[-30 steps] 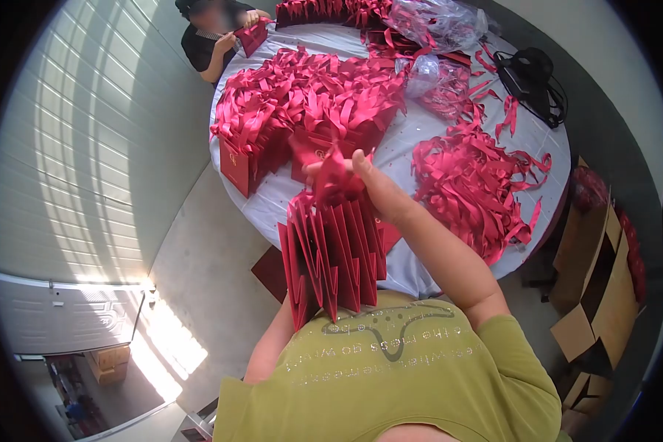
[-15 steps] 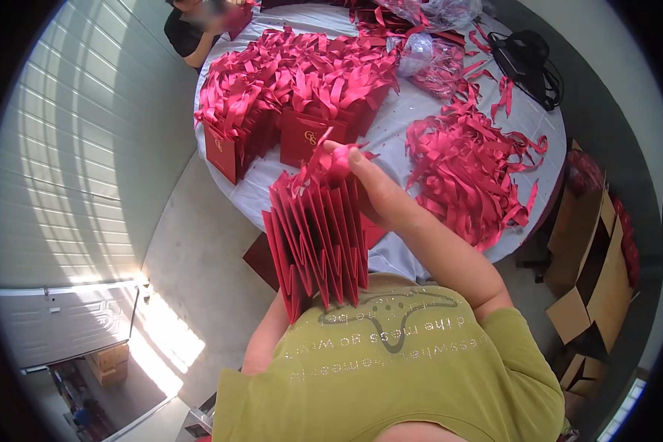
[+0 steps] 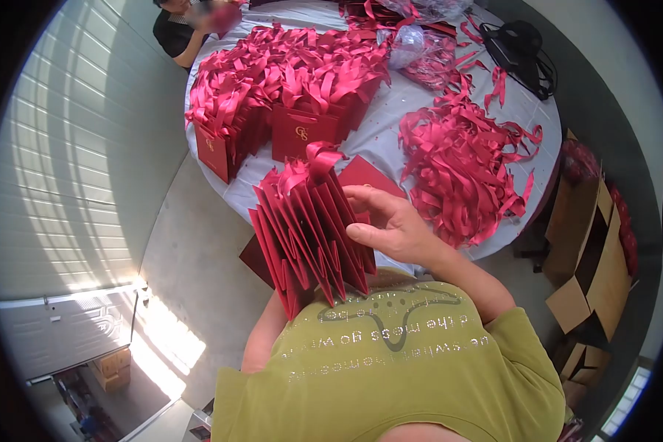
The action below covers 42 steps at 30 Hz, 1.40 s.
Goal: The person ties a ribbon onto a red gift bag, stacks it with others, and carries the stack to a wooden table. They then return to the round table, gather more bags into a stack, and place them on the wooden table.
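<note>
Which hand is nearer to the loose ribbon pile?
Right. The right hand is beside the ribbon pile; the left hand is hidden behind the folded bags, farther off.

Gold "GS" monogram on red bag (image 3: pixel 300 133)

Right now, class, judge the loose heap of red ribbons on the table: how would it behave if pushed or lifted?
The ribbon heap probably flops and drags apart, since its strips curl and tangle loosely. It likely feels light: thin strips, airy gaps. Unlikely to roll.
</note>
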### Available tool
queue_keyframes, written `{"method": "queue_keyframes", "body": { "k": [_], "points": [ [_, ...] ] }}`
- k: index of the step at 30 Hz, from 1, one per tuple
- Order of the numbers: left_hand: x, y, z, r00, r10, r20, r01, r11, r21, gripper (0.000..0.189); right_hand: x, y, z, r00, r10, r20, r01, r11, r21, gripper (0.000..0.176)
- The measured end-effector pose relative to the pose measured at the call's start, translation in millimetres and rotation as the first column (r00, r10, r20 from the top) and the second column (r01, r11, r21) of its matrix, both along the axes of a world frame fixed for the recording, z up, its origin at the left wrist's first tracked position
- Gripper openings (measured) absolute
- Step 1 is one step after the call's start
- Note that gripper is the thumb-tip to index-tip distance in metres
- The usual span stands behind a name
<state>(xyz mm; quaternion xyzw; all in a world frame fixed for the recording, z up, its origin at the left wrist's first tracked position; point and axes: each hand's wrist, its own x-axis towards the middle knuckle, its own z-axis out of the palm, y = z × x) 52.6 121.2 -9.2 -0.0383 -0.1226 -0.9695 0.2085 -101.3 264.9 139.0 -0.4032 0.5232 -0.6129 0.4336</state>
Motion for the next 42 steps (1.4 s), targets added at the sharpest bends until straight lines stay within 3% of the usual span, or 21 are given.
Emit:
{"method": "queue_keyframes", "body": {
  "k": [1, 5, 7, 11, 14, 16, 17, 24, 26, 27, 28, 30, 33, 34, 37, 38, 39, 41, 42],
  "points": [
    [32, 15, -1, 1.000, -0.006, 0.005, 0.006, 1.000, 0.005, 0.065, 3, -1, -4, 0.982, -0.120, -0.148, 0.104, 0.988, -0.111, 0.050],
    [30, 18, 3, 0.999, -0.022, 0.027, 0.021, 1.000, 0.016, 0.065, 3, 9, 14, 0.977, -0.120, -0.174, 0.120, 0.993, -0.008, 0.048],
    [34, 18, 5, 0.999, -0.027, 0.034, 0.026, 0.999, 0.021, 0.065, 6, 14, 13, 0.897, -0.209, -0.389, 0.175, 0.977, -0.120, 0.048],
    [34, 19, 10, 0.998, -0.029, 0.048, 0.028, 0.999, 0.030, 0.065, 10, 19, 21, 0.939, -0.132, -0.318, 0.127, 0.991, -0.035, 0.049],
    [30, 21, 14, 0.998, -0.028, 0.056, 0.027, 0.999, 0.029, 0.065, 10, 19, 21, 0.917, -0.061, -0.394, 0.058, 0.998, -0.019, 0.057],
    [27, 21, 17, 0.998, -0.025, 0.060, 0.024, 0.999, 0.028, 0.065, 13, 20, 23, 0.947, -0.082, -0.311, 0.068, 0.996, -0.057, 0.073],
    [27, 22, 19, 0.998, -0.022, 0.060, 0.021, 0.999, 0.027, 0.065, 11, 22, 20, 0.927, -0.044, -0.374, 0.032, 0.999, -0.038, 0.090],
    [-1, 6, 31, 0.998, -0.001, 0.064, -0.001, 1.000, 0.028, 0.066, 13, 22, 33, 0.914, 0.042, -0.403, -0.017, 0.998, 0.065, 0.091],
    [-5, 0, 35, 0.998, 0.007, 0.067, -0.009, 1.000, 0.029, 0.066, 18, 21, 34, 0.953, -0.073, -0.293, 0.077, 0.997, 0.001, 0.087],
    [-4, -1, 36, 0.998, 0.014, 0.069, -0.016, 0.999, 0.028, 0.066, 16, 19, 36, 0.872, -0.093, -0.480, 0.067, 0.995, -0.070, 0.091],
    [0, 3, 38, 0.997, 0.020, 0.071, -0.022, 0.999, 0.026, 0.066, 13, 18, 36, 0.873, -0.087, -0.481, 0.058, 0.996, -0.073, 0.091],
    [0, -2, 42, 0.997, 0.034, 0.075, -0.036, 0.999, 0.024, 0.066, 9, 15, 35, 0.707, -0.057, -0.705, -0.048, 0.991, -0.128, 0.093],
    [10, -1, 46, 0.996, 0.042, 0.079, -0.044, 0.999, 0.026, 0.066, 19, 13, 45, 0.737, -0.035, -0.675, 0.004, 0.999, -0.047, 0.094],
    [13, 1, 47, 0.996, 0.041, 0.081, -0.043, 0.999, 0.026, 0.066, 22, 13, 48, 0.802, 0.034, -0.596, -0.001, 0.999, 0.055, 0.099],
    [11, 0, 52, 0.995, 0.038, 0.088, -0.041, 0.999, 0.027, 0.067, 23, 7, 44, 0.829, 0.017, -0.558, -0.007, 1.000, 0.019, 0.098],
    [16, -15, 2, 0.973, 0.041, 0.226, -0.054, 0.997, 0.053, 0.071, 22, 6, 43, 0.828, 0.018, -0.560, -0.010, 1.000, 0.017, 0.098],
    [16, -16, 12, 0.973, 0.045, 0.225, -0.058, 0.997, 0.051, 0.071, 21, 5, 41, 0.824, 0.016, -0.566, -0.023, 1.000, -0.005, 0.097],
    [17, -16, 35, 0.992, 0.085, 0.096, -0.072, 0.989, -0.126, 0.070, 19, 3, 36, 0.820, 0.017, -0.572, -0.039, 0.999, -0.027, 0.096],
    [18, -18, 42, 0.991, 0.056, 0.118, -0.048, 0.996, -0.069, 0.072, 18, 1, 31, 0.819, -0.009, -0.574, -0.036, 0.997, -0.067, 0.096]
  ]
}}
